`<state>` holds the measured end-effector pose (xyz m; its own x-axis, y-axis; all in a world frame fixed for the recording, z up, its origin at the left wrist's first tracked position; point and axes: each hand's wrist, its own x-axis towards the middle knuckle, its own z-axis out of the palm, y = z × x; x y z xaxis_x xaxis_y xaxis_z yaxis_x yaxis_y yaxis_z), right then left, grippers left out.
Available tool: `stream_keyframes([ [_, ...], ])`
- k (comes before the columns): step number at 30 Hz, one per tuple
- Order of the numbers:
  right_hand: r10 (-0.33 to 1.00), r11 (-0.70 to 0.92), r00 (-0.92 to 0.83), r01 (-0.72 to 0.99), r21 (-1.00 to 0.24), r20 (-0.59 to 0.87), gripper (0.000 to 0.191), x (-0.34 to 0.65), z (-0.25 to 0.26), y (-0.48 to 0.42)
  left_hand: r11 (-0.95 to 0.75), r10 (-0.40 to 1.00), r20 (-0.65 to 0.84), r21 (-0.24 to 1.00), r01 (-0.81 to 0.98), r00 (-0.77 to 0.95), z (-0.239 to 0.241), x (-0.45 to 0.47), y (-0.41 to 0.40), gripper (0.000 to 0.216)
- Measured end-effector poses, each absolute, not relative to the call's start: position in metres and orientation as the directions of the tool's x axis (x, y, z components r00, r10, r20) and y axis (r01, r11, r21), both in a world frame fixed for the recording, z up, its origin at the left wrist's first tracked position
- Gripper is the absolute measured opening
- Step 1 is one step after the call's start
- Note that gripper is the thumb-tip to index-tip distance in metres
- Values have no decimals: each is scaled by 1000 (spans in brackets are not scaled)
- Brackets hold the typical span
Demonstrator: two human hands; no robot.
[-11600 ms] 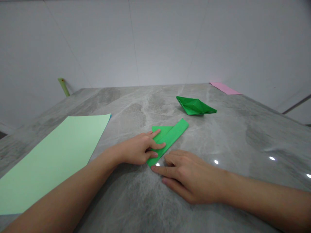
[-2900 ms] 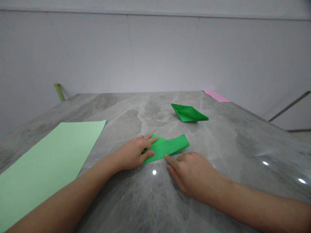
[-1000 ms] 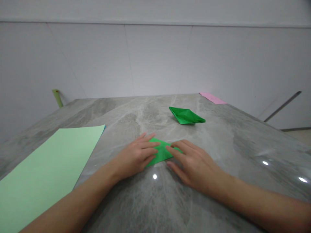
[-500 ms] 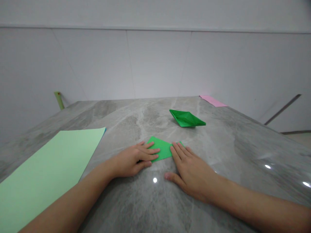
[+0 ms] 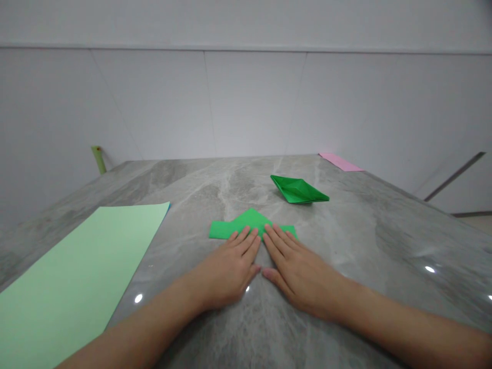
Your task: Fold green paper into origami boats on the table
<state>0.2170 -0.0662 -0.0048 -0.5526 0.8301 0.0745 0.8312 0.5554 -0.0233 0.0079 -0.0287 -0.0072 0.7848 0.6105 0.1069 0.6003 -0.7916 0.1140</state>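
Note:
A folded dark green paper (image 5: 246,224) lies flat on the grey marble table (image 5: 365,241), shaped like a peak with a strip reaching out to each side. My left hand (image 5: 230,266) and my right hand (image 5: 295,269) lie flat side by side, fingers stretched out. Their fingertips press on the near edge of the folded paper. Neither hand holds anything. The lower part of the paper is hidden under my fingers.
A finished green paper boat (image 5: 298,188) sits farther back, right of centre. A large light green sheet (image 5: 80,261) lies at the left. A pink sheet (image 5: 340,161) rests at the far right corner. A green stick (image 5: 99,159) leans on the wall at far left.
The green paper has been turned and spread, a strip now showing at each side. Both hands slid together to its near edge and lie flat.

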Motion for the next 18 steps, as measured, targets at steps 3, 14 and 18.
stream_keyframes([
  [3, 818, 576, -572, 814, -80, 62, 70, 213, -3, -63, -767, 640, 39, 101, 634, 767, -9, 13, -36, 58],
  [14, 941, 329, -334, 941, 74, 61, 89, 206, 1, -63, -406, 913, 18, -38, 913, 407, -6, 10, -49, 92],
  [18, 949, 303, -311, 945, 121, 47, 88, 206, 4, -64, -359, 929, 78, -50, 932, 362, -14, 10, -52, 94],
])
